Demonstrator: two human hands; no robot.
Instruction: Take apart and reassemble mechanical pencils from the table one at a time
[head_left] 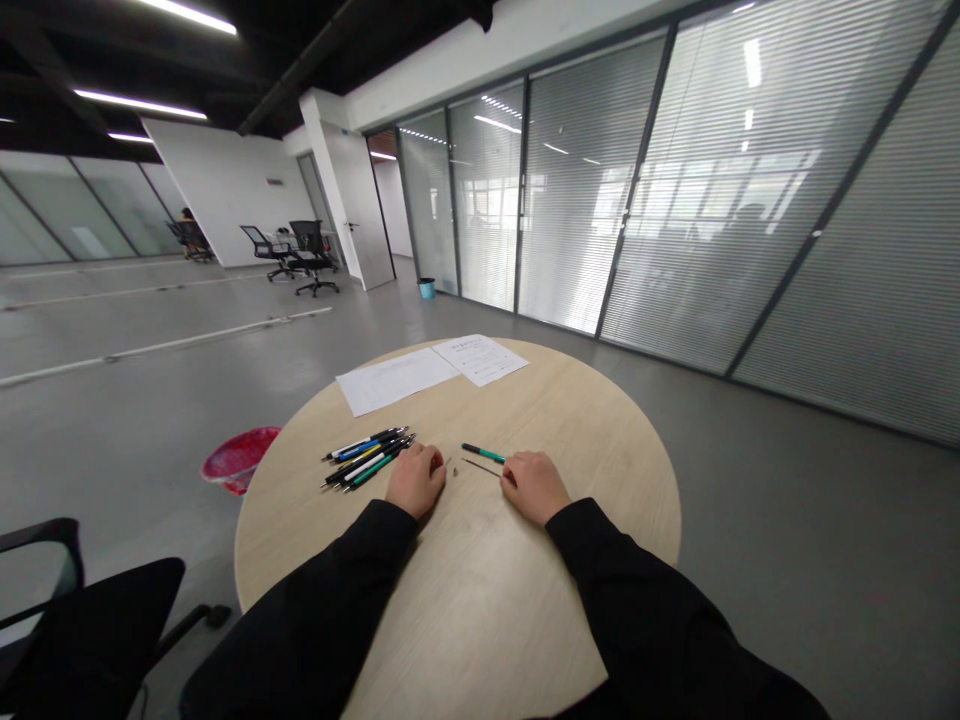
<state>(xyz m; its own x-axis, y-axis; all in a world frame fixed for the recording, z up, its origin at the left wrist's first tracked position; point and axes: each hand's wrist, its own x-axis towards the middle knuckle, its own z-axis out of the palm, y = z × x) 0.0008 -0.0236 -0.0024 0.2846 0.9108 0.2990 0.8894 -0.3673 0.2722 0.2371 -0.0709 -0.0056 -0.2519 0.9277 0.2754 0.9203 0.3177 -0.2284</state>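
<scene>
My right hand (pixel 534 487) rests on the table with curled fingers, closed on the near end of a thin dark pen refill (pixel 481 467). Just beyond the refill lies a green and black pen barrel (pixel 482 453), its right end close to my knuckles. My left hand (pixel 417 481) is also closed, thumb and fingers together; what they pinch is too small to make out. A tiny pen part (pixel 454 472) lies on the wood to the right of those fingertips. Beside my left hand, several click pens (pixel 367 460) in blue, yellow, white, black and green form a pile.
The round wooden table (pixel 480 620) carries a blank-looking sheet (pixel 397 381) and a printed sheet (pixel 481 360) at its far edge. A red bin (pixel 238 460) stands on the floor to the left. A black chair (pixel 90 630) is at the lower left.
</scene>
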